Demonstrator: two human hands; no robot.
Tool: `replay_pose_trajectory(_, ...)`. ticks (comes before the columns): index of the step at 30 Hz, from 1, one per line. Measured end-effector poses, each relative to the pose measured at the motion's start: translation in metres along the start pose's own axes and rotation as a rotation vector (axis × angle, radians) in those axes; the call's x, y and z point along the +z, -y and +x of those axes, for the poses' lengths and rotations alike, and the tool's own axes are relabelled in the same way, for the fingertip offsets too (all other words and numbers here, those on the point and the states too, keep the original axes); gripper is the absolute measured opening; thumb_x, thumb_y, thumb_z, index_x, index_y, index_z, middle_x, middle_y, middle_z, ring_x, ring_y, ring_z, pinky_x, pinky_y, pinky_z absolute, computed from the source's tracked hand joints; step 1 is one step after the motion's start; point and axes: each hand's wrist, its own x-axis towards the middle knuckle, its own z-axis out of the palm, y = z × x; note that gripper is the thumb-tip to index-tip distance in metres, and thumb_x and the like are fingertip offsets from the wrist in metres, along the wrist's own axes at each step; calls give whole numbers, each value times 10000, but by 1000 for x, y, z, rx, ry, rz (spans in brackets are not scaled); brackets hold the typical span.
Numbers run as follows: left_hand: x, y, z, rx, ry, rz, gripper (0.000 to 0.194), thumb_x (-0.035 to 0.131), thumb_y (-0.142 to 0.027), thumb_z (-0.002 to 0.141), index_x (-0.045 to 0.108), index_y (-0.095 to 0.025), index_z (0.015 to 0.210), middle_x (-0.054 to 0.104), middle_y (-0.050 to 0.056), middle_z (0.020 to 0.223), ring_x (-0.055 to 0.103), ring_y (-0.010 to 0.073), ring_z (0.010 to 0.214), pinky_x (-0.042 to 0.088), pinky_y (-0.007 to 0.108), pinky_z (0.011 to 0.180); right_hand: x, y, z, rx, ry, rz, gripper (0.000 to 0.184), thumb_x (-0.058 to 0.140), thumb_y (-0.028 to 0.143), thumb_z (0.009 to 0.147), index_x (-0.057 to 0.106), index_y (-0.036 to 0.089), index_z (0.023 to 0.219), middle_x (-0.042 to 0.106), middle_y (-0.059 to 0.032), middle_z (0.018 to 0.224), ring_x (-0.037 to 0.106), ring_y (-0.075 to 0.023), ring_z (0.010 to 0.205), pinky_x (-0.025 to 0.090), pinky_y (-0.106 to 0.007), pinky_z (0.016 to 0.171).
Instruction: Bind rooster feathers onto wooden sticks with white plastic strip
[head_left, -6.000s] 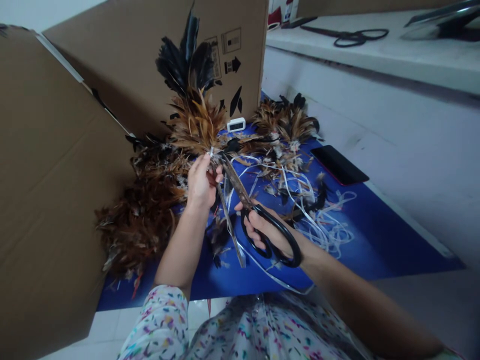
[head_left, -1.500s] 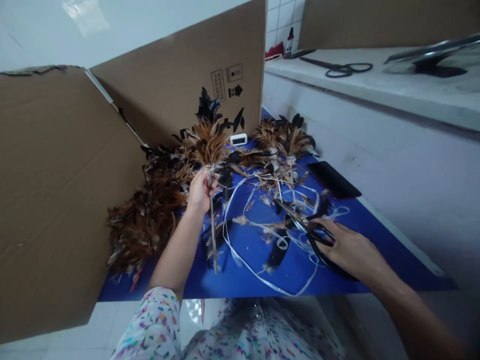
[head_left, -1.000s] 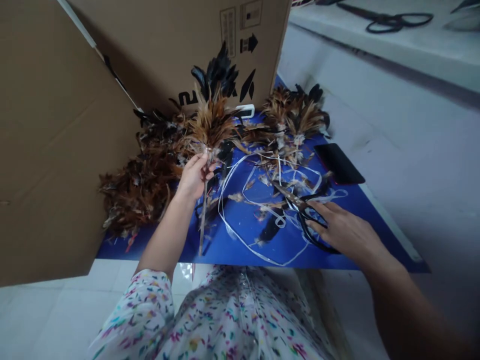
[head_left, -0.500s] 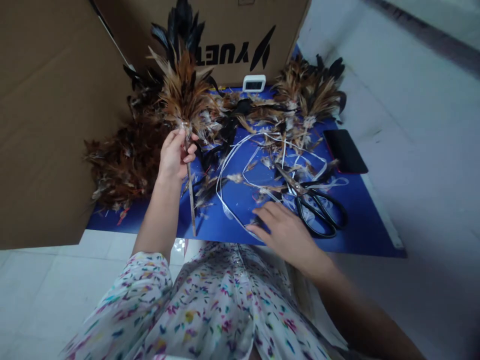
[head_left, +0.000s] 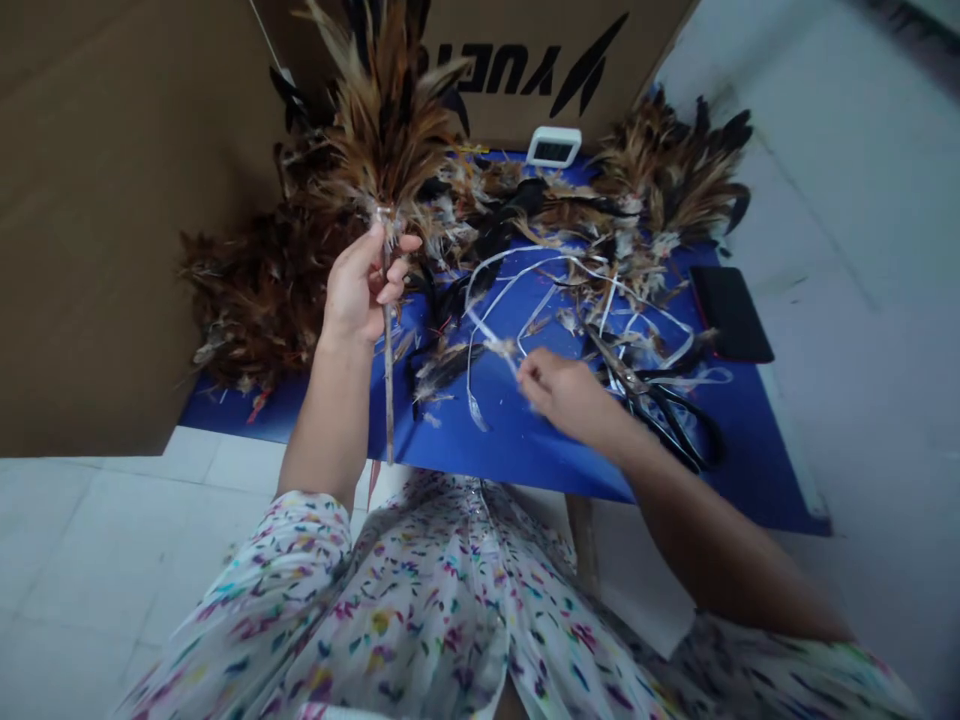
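Note:
My left hand (head_left: 365,288) is closed round a thin stick (head_left: 388,385) topped with a bundle of brown and black feathers (head_left: 386,110), held upright over the blue mat (head_left: 525,440). My right hand (head_left: 566,392) is pinched on a white plastic strip (head_left: 480,335) that it lifts off the mat. Black-handled scissors (head_left: 664,405) lie on the mat just right of that hand, with nothing holding them. Loose white strips and feather scraps (head_left: 600,285) are scattered between the two hands.
Piles of brown feathers lie at the left (head_left: 247,300) and back right (head_left: 675,175). Tall cardboard sheets (head_left: 112,200) wall the left and back. A small white device (head_left: 553,147) and a dark phone (head_left: 731,312) rest on the mat. White tiled floor lies below.
My right hand set the scissors down on the mat, moved left and pinched up a white strip. My left hand kept hold of the feather stick. The view tilted downward.

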Motion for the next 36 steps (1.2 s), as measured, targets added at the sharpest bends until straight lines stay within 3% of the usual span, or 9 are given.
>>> replay_pose_trajectory(2, -1, -2, 0, -26, 7, -25, 155, 658, -357, 879, 691, -212, 924, 712, 23, 750, 478, 39, 444, 276, 181, 320, -16, -7, 22, 33, -156, 68, 93, 497, 229, 905, 579, 193, 882, 644, -14, 672, 601, -141, 577, 450, -263, 632)
replay_pose_trajectory(6, -2, -1, 1, -51, 23, -55, 151, 678, -338, 864, 678, -189, 885, 700, 21, 744, 469, 27, 449, 268, 164, 333, -41, -25, 75, 147, -388, -8, 122, 485, 178, 876, 607, 170, 866, 578, 5, 583, 608, -154, 613, 486, -301, 737)
replay_pose_trajectory(11, -1, 14, 5, -57, 61, -12, 197, 734, -324, 813, 622, -168, 851, 693, 20, 750, 487, 23, 479, 247, 141, 363, -33, -41, 116, 222, -365, -233, 175, 510, 152, 842, 654, 112, 934, 687, -113, 805, 641, -219, 773, 493, -365, 781)
replay_pose_trajectory(14, 3, 26, 5, -48, 108, 20, 176, 705, -292, 834, 580, -170, 858, 686, 16, 741, 496, 30, 489, 243, 137, 380, -19, -31, 112, 89, -381, -211, 187, 567, 173, 807, 663, 117, 959, 690, -176, 1048, 644, -247, 906, 481, -365, 811)
replay_pose_trajectory(17, 7, 37, 3, -49, 143, 27, 150, 677, -247, 843, 546, -173, 843, 679, 12, 732, 523, 43, 514, 289, 140, 410, -9, -2, 96, -35, -417, 45, 146, 578, 272, 834, 664, 160, 870, 703, -104, 924, 633, -203, 842, 467, -333, 805)
replay_pose_trajectory(21, 12, 50, -2, -34, 179, 59, 167, 689, -260, 814, 557, -172, 863, 708, 23, 802, 598, 74, 601, 413, 172, 485, 7, 38, 76, -23, -67, 631, 316, 578, 495, 826, 620, 186, 775, 633, 2, 648, 498, -105, 500, 395, -260, 539)
replay_pose_trajectory(24, 14, 59, -5, -20, 162, 93, 235, 729, -308, 780, 572, -171, 889, 721, 25, 838, 636, 85, 668, 458, 180, 551, 21, 53, 68, -41, 67, 856, 316, 645, 493, 755, 559, 190, 737, 544, 56, 534, 434, -72, 407, 316, -224, 446)
replay_pose_trajectory(29, 19, 71, -9, -27, 176, 120, 299, 744, -320, 757, 575, -175, 956, 729, 32, 873, 649, 100, 667, 470, 201, 580, 29, 52, 61, -54, 118, 1022, 297, 666, 436, 748, 524, 177, 723, 643, 13, 616, 440, -47, 401, 301, -190, 396)
replay_pose_trajectory(36, 12, 71, -17, 45, 218, 315, 237, 663, -298, 819, 634, -179, 1023, 729, 48, 867, 669, 118, 717, 479, 223, 644, 12, 20, 43, -34, -6, 1061, 331, 710, 463, 771, 618, 146, 780, 648, -4, 617, 491, -59, 439, 354, -180, 388)
